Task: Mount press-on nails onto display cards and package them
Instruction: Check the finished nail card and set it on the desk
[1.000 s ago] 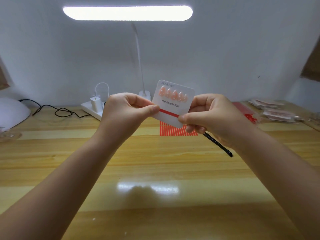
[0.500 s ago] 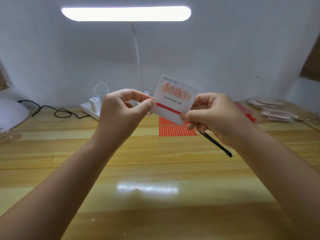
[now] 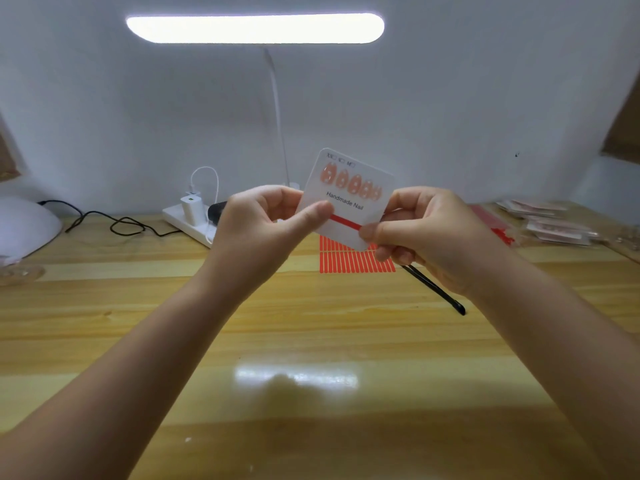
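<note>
I hold a white display card (image 3: 349, 197) printed "Handmade Nail" up over the table, tilted. Several peach press-on nails (image 3: 351, 183) sit in a row near its top, and a red strip (image 3: 344, 221) runs across its lower part. My left hand (image 3: 266, 230) pinches the card's left edge, thumb on the strip's left end. My right hand (image 3: 429, 233) pinches the lower right corner with its thumb on the strip's other end, and also holds a black stick tool (image 3: 434, 289) that juts down-right from the palm.
A sheet of red strips (image 3: 356, 261) lies on the wooden table (image 3: 311, 341) behind the card. A power strip with charger (image 3: 190, 213) and a lamp (image 3: 256, 27) stand at the back. Packaged nail cards (image 3: 554, 223) are stacked far right, a white dome (image 3: 24, 226) far left.
My left thumb slid back onto the left end of the red strip after lifting off the card edge. The card stayed up between both hands, shifting slightly.
</note>
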The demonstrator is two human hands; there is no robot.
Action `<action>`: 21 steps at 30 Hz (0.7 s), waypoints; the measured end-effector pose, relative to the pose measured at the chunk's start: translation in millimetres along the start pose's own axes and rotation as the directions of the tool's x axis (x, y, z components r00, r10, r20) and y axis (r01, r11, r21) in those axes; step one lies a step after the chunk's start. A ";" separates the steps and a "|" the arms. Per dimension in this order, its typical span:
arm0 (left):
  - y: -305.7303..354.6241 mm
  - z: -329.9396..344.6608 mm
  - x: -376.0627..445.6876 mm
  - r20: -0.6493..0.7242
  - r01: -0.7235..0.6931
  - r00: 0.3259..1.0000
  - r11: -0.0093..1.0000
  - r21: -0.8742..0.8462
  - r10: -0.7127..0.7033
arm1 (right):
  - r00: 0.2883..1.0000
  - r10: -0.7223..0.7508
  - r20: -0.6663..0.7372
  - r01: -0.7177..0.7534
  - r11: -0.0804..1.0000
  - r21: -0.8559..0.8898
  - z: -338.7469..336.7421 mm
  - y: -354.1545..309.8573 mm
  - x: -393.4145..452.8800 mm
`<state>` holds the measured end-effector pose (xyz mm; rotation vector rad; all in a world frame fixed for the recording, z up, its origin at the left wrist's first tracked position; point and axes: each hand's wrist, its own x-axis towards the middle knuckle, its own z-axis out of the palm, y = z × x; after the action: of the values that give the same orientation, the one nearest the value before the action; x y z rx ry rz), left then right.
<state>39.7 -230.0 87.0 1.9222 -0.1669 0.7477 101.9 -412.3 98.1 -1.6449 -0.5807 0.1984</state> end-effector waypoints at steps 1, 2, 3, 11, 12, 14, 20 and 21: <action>0.7 1.0 -0.4 0.006 -0.005 1.000 1.000 -0.001 0.005 | 1.000 -0.003 0.000 0.003 1.000 -0.006 0.6 0.6 0.2; 0.9 1.8 -0.5 0.004 -0.003 1.000 1.000 -0.003 0.003 | 1.000 -0.004 0.000 0.004 1.000 -0.011 1.1 1.1 0.4; 0.7 1.8 -0.3 0.003 0.004 1.000 1.000 0.002 -0.004 | 1.000 -0.004 0.001 0.004 1.000 -0.014 1.6 1.6 0.6; -3.8 3.7 -0.9 0.040 0.098 0.994 0.995 -0.012 -0.098 | 0.999 0.003 -0.035 -0.002 1.000 0.016 1.1 6.7 3.4; -4.8 4.6 -0.8 0.053 0.123 0.991 0.991 -0.047 -0.121 | 0.999 0.000 -0.040 0.000 1.000 0.015 0.7 7.1 3.5; -6.1 7.6 -1.7 0.079 0.155 0.986 0.981 -0.112 -0.147 | 0.999 -0.023 -0.036 0.024 1.000 0.011 1.3 7.7 3.0; -7.3 24.7 -11.3 0.087 0.115 0.991 0.983 -0.146 -0.103 | 0.989 -0.121 -0.086 0.112 0.988 -0.107 12.7 21.9 5.2; -9.4 25.6 -11.2 0.085 0.135 0.989 0.982 -0.130 -0.125 | 0.990 -0.113 -0.081 0.104 0.989 -0.108 13.3 24.7 5.7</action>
<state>45.7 -250.0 66.1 1.8144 -0.1344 0.5621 107.1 -399.2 73.2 -1.7076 -0.6210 0.0173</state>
